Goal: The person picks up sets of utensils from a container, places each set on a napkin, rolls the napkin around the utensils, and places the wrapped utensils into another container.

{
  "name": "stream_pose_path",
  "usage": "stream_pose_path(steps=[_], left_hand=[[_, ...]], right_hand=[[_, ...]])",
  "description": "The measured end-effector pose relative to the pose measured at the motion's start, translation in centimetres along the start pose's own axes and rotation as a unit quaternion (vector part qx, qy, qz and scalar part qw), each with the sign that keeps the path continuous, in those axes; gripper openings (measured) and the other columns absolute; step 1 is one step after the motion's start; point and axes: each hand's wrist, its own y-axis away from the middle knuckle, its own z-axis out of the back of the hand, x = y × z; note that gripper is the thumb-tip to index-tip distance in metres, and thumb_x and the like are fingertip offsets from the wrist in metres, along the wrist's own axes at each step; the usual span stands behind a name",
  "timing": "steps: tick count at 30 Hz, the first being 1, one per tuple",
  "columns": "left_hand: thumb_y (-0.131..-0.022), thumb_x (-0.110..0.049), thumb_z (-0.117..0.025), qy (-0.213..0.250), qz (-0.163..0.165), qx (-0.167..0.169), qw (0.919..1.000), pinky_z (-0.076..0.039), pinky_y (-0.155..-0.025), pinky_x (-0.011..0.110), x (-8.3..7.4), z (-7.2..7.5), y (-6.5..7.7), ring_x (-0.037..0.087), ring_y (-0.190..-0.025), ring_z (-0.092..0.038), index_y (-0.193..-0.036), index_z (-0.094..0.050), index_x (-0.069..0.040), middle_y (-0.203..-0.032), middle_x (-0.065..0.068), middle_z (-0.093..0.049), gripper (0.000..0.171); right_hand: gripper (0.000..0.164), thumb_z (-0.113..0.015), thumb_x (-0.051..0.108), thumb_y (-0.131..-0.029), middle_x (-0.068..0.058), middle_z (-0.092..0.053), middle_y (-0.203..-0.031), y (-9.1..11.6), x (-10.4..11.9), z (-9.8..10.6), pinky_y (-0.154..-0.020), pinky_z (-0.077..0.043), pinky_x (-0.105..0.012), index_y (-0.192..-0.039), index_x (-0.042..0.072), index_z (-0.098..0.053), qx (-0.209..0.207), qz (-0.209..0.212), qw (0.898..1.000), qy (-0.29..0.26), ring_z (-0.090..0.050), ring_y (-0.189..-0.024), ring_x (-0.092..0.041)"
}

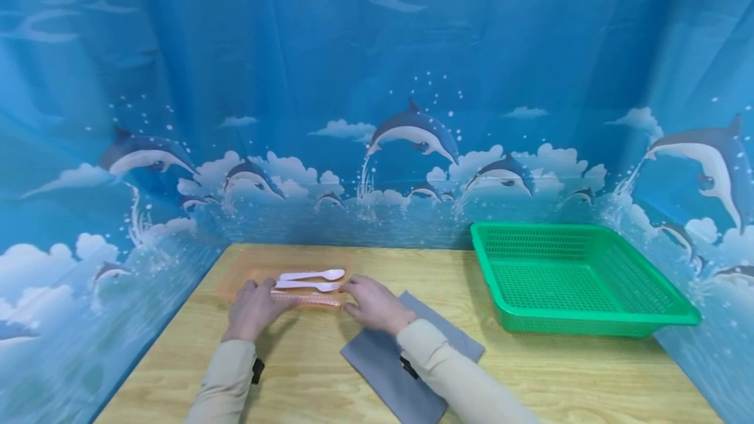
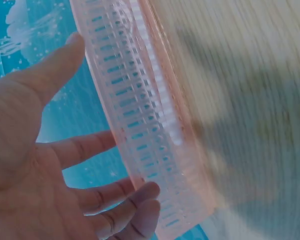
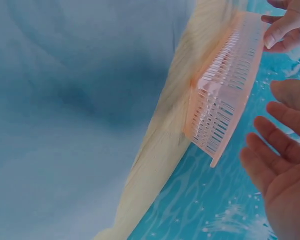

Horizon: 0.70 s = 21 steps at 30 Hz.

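Note:
A shallow, see-through orange plastic basket [image 1: 250, 260] with slotted walls stands at the table's far left. A pale pink spoon [image 1: 331, 274] and a matching fork [image 1: 324, 286] lie side by side in it. My left hand [image 1: 254, 311] grips the rim at the near left; in the left wrist view, some fingers pass behind the rim of the basket [image 2: 135, 120]. Near the right end of the basket is my right hand [image 1: 376, 306]. Its fingers [image 3: 269, 150] look loosely extended and apart from the basket in the right wrist view, holding nothing.
A folded grey cloth [image 1: 383, 358] lies under my right forearm on the wooden table [image 1: 312, 371]. To the right, a large green basket [image 1: 589, 320] reaches the table's right edge. A blue dolphin-printed curtain [image 1: 330, 84] surrounds the table on the back and sides.

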Motion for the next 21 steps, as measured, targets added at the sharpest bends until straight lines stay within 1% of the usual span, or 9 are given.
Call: stream_pose_path(steps=[2, 5, 8, 12, 16, 19, 21], left_hand=[[-0.078, -0.058, -0.072, -0.011, 0.004, 0.005, 0.9999, -0.047, -0.079, 0.063, 0.4, -0.1, 0.0, 0.053, -0.107, -0.051, -0.130, -0.056, 0.002, -0.119, 0.037, -0.051, 0.082], [-0.078, -0.057, -0.073, -0.020, 0.004, 0.001, 0.9998, -0.047, -0.077, 0.061, 0.9, -0.4, -0.2, 0.053, -0.102, -0.052, -0.122, -0.059, 0.005, -0.113, 0.036, -0.052, 0.077], [-0.081, -0.055, -0.071, -0.026, -0.007, -0.007, 0.9996, -0.047, -0.077, 0.059, 1.2, -0.7, -0.3, 0.051, -0.097, -0.053, -0.112, -0.062, 0.006, -0.108, 0.034, -0.054, 0.069], [-0.084, -0.054, -0.069, -0.028, -0.028, -0.017, 0.9990, -0.044, -0.080, 0.057, 1.4, -1.1, -0.6, 0.048, -0.096, -0.053, -0.104, -0.065, 0.003, -0.105, 0.031, -0.057, 0.060], [-0.085, -0.054, -0.068, -0.022, -0.041, -0.021, 0.9987, -0.042, -0.082, 0.055, 1.6, -1.3, -0.7, 0.044, -0.097, -0.053, -0.104, -0.067, 0.004, -0.103, 0.028, -0.060, 0.061], [-0.086, -0.052, -0.068, -0.010, -0.042, -0.021, 0.9989, -0.040, -0.085, 0.056, 1.7, -1.3, -0.6, 0.045, -0.100, -0.054, -0.108, -0.068, 0.007, -0.105, 0.028, -0.063, 0.063], [-0.087, -0.050, -0.069, 0.000, -0.045, -0.026, 0.9986, -0.039, -0.089, 0.058, 1.6, -1.2, -0.6, 0.047, -0.104, -0.054, -0.110, -0.069, 0.008, -0.108, 0.029, -0.065, 0.062]], right_hand=[[0.035, -0.063, 0.020, -0.097, -0.003, -0.062, -0.128, -0.4, 0.1, -0.2, -0.096, -0.051, -0.031, -0.131, 0.012, -0.061, 0.011, 0.007, 1.000, 0.001, -0.060, -0.117, -0.017], [0.038, -0.062, 0.020, -0.097, -0.002, -0.060, -0.133, -0.9, 0.2, -0.5, -0.098, -0.049, -0.030, -0.134, 0.015, -0.058, 0.020, 0.017, 1.000, 0.017, -0.058, -0.121, -0.016], [0.037, -0.062, 0.019, -0.097, -0.003, -0.061, -0.132, -1.4, 0.3, -0.8, -0.098, -0.050, -0.030, -0.134, 0.014, -0.058, 0.025, 0.027, 0.999, 0.033, -0.059, -0.120, -0.016], [0.033, -0.060, 0.017, -0.098, -0.004, -0.064, -0.127, -1.9, 0.2, -1.3, -0.097, -0.050, -0.030, -0.130, 0.012, -0.060, 0.018, 0.039, 0.998, 0.052, -0.061, -0.116, -0.017], [0.030, -0.057, 0.015, -0.099, -0.004, -0.064, -0.125, -2.3, 0.3, -2.1, -0.097, -0.050, -0.028, -0.128, 0.011, -0.062, 0.006, 0.051, 0.996, 0.071, -0.062, -0.114, -0.017], [0.032, -0.054, 0.014, -0.100, -0.005, -0.064, -0.127, -2.7, 0.6, -2.6, -0.096, -0.051, -0.029, -0.131, 0.011, -0.060, 0.001, 0.059, 0.994, 0.088, -0.062, -0.114, -0.017], [0.033, -0.053, 0.013, -0.100, -0.005, -0.063, -0.128, -3.1, 0.7, -2.8, -0.095, -0.052, -0.029, -0.133, 0.011, -0.058, -0.003, 0.058, 0.994, 0.091, -0.062, -0.114, -0.017]])
